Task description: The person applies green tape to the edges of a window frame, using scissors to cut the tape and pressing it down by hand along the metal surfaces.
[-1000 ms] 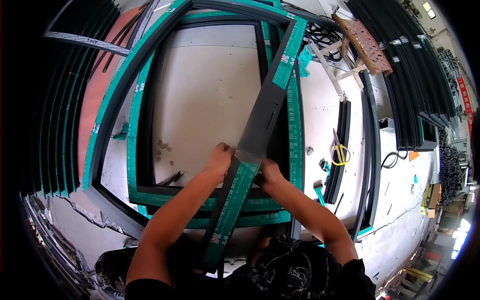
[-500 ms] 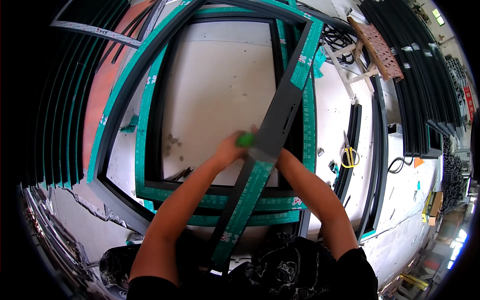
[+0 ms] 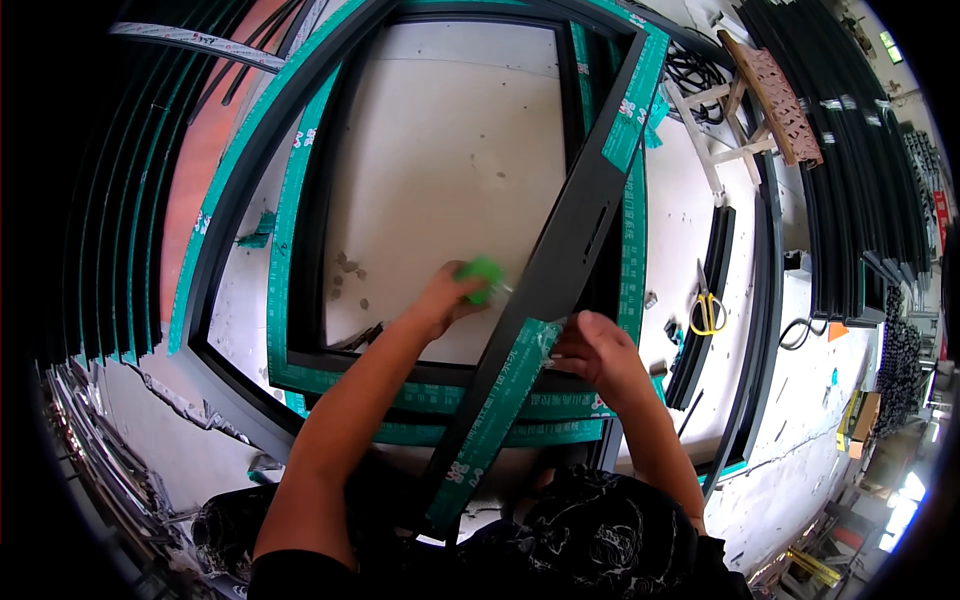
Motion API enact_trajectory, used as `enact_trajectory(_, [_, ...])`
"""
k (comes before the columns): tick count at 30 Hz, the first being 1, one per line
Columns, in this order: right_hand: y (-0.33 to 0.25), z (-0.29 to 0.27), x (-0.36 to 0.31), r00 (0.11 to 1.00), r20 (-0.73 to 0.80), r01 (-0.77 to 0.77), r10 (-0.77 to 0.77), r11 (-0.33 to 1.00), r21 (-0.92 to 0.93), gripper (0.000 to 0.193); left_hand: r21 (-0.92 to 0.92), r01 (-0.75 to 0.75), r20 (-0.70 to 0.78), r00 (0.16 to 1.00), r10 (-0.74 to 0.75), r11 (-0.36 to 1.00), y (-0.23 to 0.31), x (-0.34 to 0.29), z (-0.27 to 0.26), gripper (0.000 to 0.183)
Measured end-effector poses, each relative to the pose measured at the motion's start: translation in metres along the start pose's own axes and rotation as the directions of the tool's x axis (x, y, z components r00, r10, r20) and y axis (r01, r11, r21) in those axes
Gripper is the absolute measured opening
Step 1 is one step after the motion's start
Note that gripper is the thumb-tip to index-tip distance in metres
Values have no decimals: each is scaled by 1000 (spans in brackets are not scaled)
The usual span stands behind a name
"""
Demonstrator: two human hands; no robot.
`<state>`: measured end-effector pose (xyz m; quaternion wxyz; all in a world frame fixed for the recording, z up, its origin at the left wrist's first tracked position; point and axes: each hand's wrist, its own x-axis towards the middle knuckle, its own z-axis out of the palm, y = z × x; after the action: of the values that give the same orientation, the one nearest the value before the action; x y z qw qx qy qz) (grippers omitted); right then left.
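My left hand (image 3: 440, 303) is closed on a small green roll (image 3: 482, 280), blurred by motion, with a clear glint at its right side. It is left of a long dark frame bar (image 3: 553, 255) that slants across the middle. Green printed film (image 3: 490, 415) covers the bar's lower part; a bare dark stretch with a narrow slot lies above it. At the right edge of the bar is my right hand (image 3: 610, 365), thumb raised apart from its fingers. Those fingers are beside the film's upper end, where something clear and shiny shows.
Below the bar lie larger rectangular frames (image 3: 282, 250) with green film. Yellow-handled scissors (image 3: 708, 312) rest near dark profiles at the right. A wooden stool (image 3: 770, 100) stands at the far right, and stacked dark profiles (image 3: 110, 200) line the left.
My right hand has come out from behind the bar to its right edge. The left hand has shifted left with the green roll, away from the bar.
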<state>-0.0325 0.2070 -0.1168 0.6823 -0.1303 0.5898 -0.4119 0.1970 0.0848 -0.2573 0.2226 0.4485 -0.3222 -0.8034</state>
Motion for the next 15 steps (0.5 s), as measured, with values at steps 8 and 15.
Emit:
enact_trajectory(8, [-3, 19, 1, 811, 79, 419, -580, 481, -770, 33, -309, -80, 222, 963, 154, 948, 45, -31, -17, 37])
enact_trajectory(15, [-26, 33, 13, 812, 123, 269, -571, 178, -947, 50, 36, -264, 312, 919, 240, 964, 102, -107, 31, 57])
